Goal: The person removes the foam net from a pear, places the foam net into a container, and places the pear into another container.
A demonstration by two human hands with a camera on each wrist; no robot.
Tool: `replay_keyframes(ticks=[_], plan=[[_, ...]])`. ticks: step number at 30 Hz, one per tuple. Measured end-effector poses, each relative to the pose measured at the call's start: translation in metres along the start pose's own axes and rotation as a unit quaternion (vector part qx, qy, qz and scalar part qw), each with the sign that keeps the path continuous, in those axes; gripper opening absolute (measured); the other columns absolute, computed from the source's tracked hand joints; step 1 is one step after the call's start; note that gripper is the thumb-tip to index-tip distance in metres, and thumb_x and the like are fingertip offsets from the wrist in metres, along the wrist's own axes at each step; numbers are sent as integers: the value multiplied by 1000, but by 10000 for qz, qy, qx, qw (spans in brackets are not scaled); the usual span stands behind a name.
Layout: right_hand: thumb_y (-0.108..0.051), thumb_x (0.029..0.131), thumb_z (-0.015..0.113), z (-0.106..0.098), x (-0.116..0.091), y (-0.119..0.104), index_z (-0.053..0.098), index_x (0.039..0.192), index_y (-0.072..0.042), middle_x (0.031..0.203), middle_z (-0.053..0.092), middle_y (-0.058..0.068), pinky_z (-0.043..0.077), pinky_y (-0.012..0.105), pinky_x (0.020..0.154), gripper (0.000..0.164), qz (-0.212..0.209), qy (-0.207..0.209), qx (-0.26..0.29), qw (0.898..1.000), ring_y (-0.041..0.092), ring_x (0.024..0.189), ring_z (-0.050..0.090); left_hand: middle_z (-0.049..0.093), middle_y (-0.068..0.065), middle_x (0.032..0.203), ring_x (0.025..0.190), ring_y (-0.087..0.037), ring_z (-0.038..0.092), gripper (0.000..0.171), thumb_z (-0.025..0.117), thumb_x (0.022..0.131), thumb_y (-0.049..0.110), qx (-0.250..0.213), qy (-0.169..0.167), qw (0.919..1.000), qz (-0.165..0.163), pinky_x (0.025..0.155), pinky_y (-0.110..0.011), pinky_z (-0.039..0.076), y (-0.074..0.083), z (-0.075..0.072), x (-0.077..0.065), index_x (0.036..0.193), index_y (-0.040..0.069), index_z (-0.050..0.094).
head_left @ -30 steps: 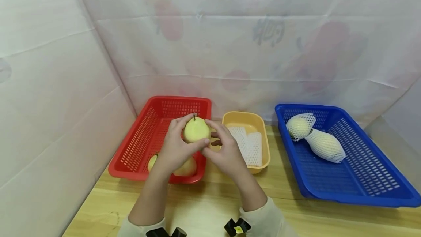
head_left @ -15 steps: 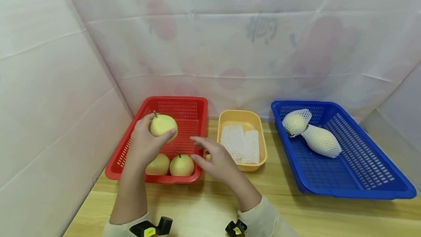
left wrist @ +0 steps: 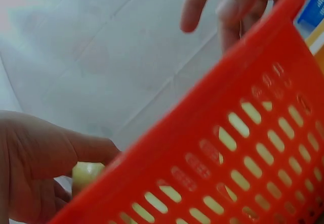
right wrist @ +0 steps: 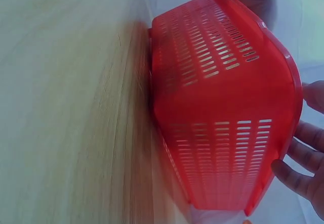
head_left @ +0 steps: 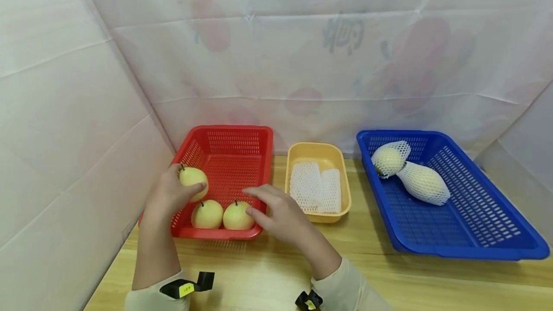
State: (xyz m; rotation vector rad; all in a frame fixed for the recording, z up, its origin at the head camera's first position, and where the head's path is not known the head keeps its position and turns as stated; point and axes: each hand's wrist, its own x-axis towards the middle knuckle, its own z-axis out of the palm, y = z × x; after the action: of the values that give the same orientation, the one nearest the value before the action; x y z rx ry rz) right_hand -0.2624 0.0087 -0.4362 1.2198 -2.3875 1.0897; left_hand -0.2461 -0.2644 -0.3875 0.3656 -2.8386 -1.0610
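Note:
My left hand (head_left: 166, 191) grips a yellow-green pear (head_left: 194, 180) between thumb and fingers, low at the left side of the red basket (head_left: 231, 167). Two more pears, a left one (head_left: 207, 214) and a right one (head_left: 238, 216), sit side by side at the basket's front wall. My right hand (head_left: 282, 212) reaches over the basket's right rim with its fingers extended and nothing in them; its thumb is right beside the right pear. In the left wrist view the red wall hides most of the held pear (left wrist: 87, 176).
A yellow tray (head_left: 345, 191) with white foam net sleeves (head_left: 306, 186) stands right of the red basket. Farther right, a blue basket (head_left: 432, 241) holds two netted pears (head_left: 423, 183). A white cloth (head_left: 302, 61) hangs behind the wooden table (head_left: 242, 272).
Both hands held the pear over the red basket. The right hand let go and drew back to the basket's right rim; the left hand carried the pear left and down, exposing the two front pears.

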Motion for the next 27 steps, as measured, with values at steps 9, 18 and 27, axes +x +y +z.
replay_keyframes(ticks=[9,18,27], plan=[[-29,95,66,0,0,-3,64,127,-18,114,67,-3,53,27,88,34,-284,-41,-170,9994,10,105,60,59,-20,112,92,-31,56,66,78,81,30,365,-308,9988,-54,68,-35,48,-18,10,9,131,1,46],[-29,93,67,4,0,-2,73,109,-19,109,68,-8,52,26,92,19,-277,-293,-512,9979,8,108,59,59,-22,111,94,-33,55,64,79,81,25,364,-523,9977,-236,72,-41,49,-19,13,9,130,-3,49],[-29,94,67,3,-1,-2,73,109,-19,109,69,-8,52,26,92,19,-240,-348,-476,9980,8,108,59,59,-19,101,85,-29,54,59,75,85,21,318,-543,9974,-356,63,-33,47,-18,11,9,132,-5,51]])
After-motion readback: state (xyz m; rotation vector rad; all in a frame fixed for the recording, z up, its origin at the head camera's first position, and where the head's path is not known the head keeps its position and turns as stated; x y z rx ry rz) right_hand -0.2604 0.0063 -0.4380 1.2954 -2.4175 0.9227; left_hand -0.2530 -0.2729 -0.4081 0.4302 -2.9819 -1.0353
